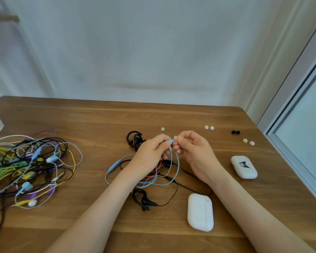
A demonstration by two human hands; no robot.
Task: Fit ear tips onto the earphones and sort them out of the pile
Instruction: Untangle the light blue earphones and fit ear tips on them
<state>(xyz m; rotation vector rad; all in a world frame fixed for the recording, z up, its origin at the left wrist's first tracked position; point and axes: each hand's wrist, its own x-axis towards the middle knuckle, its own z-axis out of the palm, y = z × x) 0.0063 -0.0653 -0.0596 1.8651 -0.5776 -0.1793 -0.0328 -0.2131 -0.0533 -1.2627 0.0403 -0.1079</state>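
Observation:
My left hand point(150, 154) pinches the bud of a light blue earphone point(170, 141) above the table's middle; its blue cable point(177, 167) hangs down in loops. My right hand point(192, 150) pinches a small white ear tip point(175, 137) right against that bud. Under my hands lie a black and red earphone point(135, 139) and a black ear-hook earphone point(142, 198). A tangled pile of coloured earphones point(27, 167) lies at the left. Loose white ear tips point(162, 128) point(209, 127) point(248, 141) and a black pair of ear tips point(235, 132) lie on the far right of the table.
A plain white charging case point(200, 211) lies near my right forearm. A second white case with a cartoon print point(243, 167) lies to the right. The wooden table point(91, 121) ends at a white wall behind; a window frame point(297, 110) runs along the right edge.

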